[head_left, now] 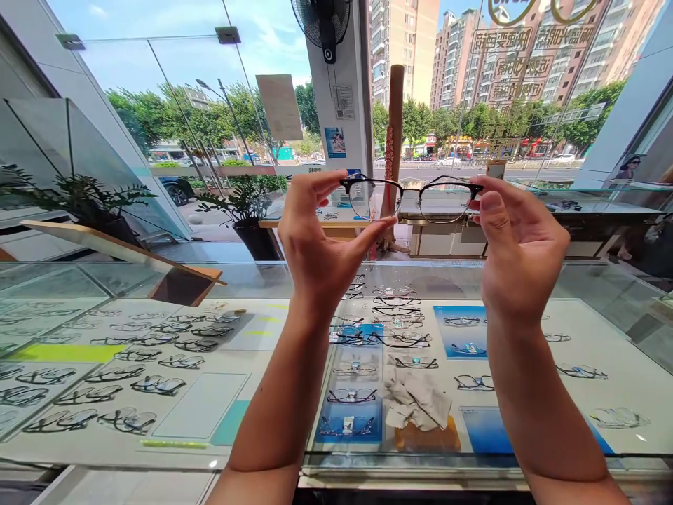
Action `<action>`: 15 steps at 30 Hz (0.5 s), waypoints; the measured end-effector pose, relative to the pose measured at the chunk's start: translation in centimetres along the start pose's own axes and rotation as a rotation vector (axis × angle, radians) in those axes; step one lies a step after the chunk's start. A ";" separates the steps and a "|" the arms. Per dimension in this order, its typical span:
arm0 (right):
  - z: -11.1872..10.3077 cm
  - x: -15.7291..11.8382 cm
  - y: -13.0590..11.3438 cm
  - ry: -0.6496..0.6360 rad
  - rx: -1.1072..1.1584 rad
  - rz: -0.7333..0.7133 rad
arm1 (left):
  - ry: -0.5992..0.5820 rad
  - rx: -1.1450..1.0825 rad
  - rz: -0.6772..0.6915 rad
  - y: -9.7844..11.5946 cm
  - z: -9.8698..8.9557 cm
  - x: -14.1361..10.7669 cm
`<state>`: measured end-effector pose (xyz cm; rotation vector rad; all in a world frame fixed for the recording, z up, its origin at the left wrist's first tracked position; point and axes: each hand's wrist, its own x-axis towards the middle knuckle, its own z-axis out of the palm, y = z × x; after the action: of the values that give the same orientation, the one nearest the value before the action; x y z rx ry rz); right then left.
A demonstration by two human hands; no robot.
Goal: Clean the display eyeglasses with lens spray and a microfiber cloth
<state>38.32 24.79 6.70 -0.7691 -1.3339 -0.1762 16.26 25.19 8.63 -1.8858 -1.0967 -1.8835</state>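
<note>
A pair of eyeglasses [411, 191] with dark upper rims and thin metal lower rims is held up in front of me, above the glass counter. At its left end, my left hand [320, 231] grips the frame with the fingers, its thumb stretched beneath the left lens. My right hand [518, 242] pinches the other end near the hinge, thumb towards me. Both lenses face the window, and the street shows through them. Below my hands, a crumpled grey cloth [418, 400] lies on an orange-brown piece [428, 436].
Rows of eyeglasses [158, 384] fill the glass display counter [273, 452]. A tilted wooden-edged mirror or board [123, 242] stands at left. Potted plants [249, 210], a wooden post [395, 119] and a wall fan [327, 28] are by the window.
</note>
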 end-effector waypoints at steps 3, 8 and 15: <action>0.0 0.2 0.1 0.047 0.095 0.034 | 0.000 0.031 0.005 0.1 0.0 0.0; 0.0 0.5 0.2 0.101 0.309 0.105 | -0.006 -0.006 0.035 -0.1 0.0 0.0; -0.4 0.7 0.0 0.029 0.436 0.248 | 0.071 -0.143 0.205 -1.3 0.9 0.0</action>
<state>38.79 24.75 7.35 -0.5499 -1.1809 0.2924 16.09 26.72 8.13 -1.9074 -0.7333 -1.9382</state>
